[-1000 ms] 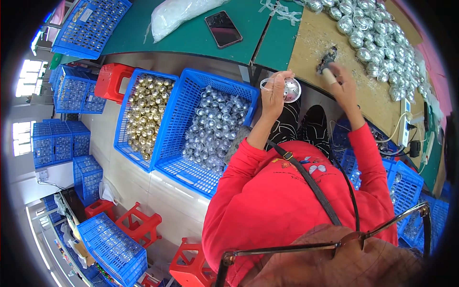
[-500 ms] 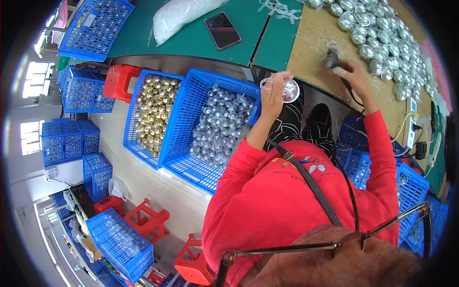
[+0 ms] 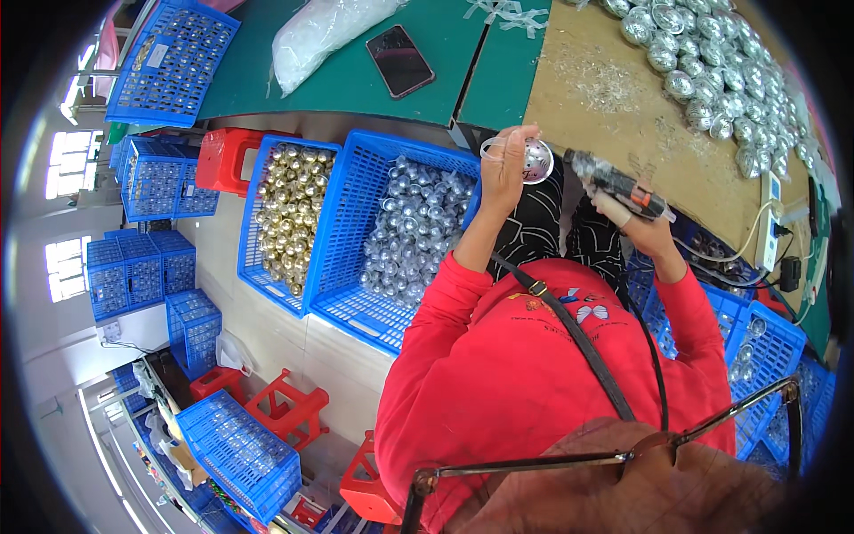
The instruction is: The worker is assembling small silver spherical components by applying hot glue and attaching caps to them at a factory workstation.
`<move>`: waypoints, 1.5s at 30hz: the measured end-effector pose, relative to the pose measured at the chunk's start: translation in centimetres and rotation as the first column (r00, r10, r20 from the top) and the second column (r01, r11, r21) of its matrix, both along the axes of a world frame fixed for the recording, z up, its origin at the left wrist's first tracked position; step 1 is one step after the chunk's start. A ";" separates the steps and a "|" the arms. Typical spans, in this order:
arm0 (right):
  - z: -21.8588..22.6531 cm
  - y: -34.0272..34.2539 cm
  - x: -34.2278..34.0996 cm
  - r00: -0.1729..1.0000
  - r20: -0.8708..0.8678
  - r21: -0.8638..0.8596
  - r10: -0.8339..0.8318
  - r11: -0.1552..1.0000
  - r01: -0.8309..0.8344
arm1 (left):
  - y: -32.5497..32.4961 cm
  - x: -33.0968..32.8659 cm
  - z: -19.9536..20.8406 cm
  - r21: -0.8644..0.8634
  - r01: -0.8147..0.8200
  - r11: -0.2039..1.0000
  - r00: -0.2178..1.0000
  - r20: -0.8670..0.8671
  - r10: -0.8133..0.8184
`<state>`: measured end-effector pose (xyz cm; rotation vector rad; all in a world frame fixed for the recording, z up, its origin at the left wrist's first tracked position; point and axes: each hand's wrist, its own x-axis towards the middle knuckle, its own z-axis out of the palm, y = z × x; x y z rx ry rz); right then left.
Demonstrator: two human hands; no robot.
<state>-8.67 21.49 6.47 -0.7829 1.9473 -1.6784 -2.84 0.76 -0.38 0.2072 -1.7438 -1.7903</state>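
Observation:
My left hand point(image 3: 505, 182) pinches a silver ball ornament point(image 3: 538, 161) with small marks on its face. A clear plastic loop point(image 3: 490, 149) sticks out on the other side of the fingers. In my right hand point(image 3: 648, 233) is a dark hot glue gun point(image 3: 623, 189), its glue-crusted nozzle pointing left toward the ornament but apart from it. A clear stick end shows at the gun's back, and one right finger wears a pale cover. Both hands are above my lap, at the table's near edge.
Many silver ornaments point(image 3: 712, 76) lie on the brown board point(image 3: 578, 111). Left are blue crates of silver point(image 3: 414, 236) and gold balls point(image 3: 298, 214). A phone point(image 3: 400, 60) and a white plastic bag point(image 3: 325, 36) lie on the green tabletop. A power strip point(image 3: 770, 222) sits at the right.
My right hand has brought the glue gun from over the board down and left, close to the ornament. My left hand still holds the ornament almost in place.

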 end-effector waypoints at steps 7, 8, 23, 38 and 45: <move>-0.6 -1.1 0.7 0.966 -0.256 0.089 0.042 0.996 -0.020 | -0.3 0.1 -0.3 -0.004 0.038 0.999 0.999 0.028 -0.038; -0.9 -1.0 0.6 0.961 -0.271 0.108 0.055 0.994 -0.026 | -0.3 0.1 -0.3 -0.018 0.040 0.999 0.999 0.025 -0.039; -1.4 -1.2 1.2 0.931 -0.358 0.084 0.069 0.996 -0.042 | -0.3 0.7 0.0 -0.016 0.009 1.000 1.000 -0.020 -0.010; -1.6 -1.1 1.7 0.976 -0.218 0.087 0.012 0.996 0.008 | -0.2 1.1 -0.1 -0.037 0.047 0.998 0.999 -0.012 -0.048; -0.4 -1.1 2.3 0.984 -0.177 0.034 0.018 0.999 -0.012 | -0.1 1.4 0.0 -0.035 0.050 0.998 0.998 -0.025 -0.051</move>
